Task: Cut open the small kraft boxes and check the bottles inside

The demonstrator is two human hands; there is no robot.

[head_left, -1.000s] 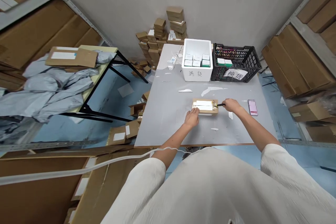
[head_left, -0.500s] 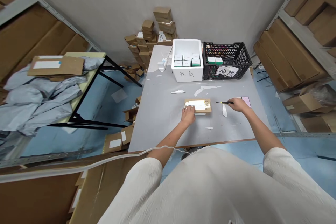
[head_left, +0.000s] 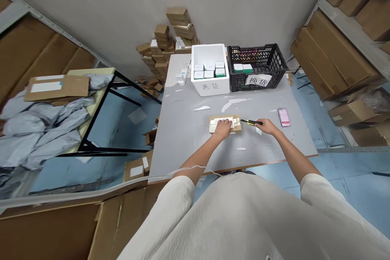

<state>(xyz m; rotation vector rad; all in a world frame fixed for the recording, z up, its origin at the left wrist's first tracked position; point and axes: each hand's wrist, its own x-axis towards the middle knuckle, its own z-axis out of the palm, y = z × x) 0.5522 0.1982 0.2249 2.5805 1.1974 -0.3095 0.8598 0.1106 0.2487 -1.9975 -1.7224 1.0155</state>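
A small cardboard box (head_left: pixel 213 118) with a white label and printed tape lies on the grey table. Across its label rests my left hand (head_left: pixel 223 127), fingers laid over the top rather than wrapped round it. My right hand (head_left: pixel 267 126) is closed round a black and yellow utility knife (head_left: pixel 252 122). The knife points left, its tip at the box's right end; whether the blade touches the cardboard is too small to tell. Beyond my right hand lies a phone (head_left: pixel 284 117) with a pink screen.
A white foam box (head_left: pixel 211 87) and a black plastic crate (head_left: pixel 258 82), both holding white-and-green boxes, stand at the table's back. Paper scraps (head_left: pixel 234 103) lie on the tabletop. A white cable (head_left: pixel 122 187) crosses in front. Grey bags (head_left: pixel 45 126) cover a side table.
My left hand has shifted from the box's lower left edge onto its label. My right hand has brought the knife left, up to the box's right end, away from the phone.
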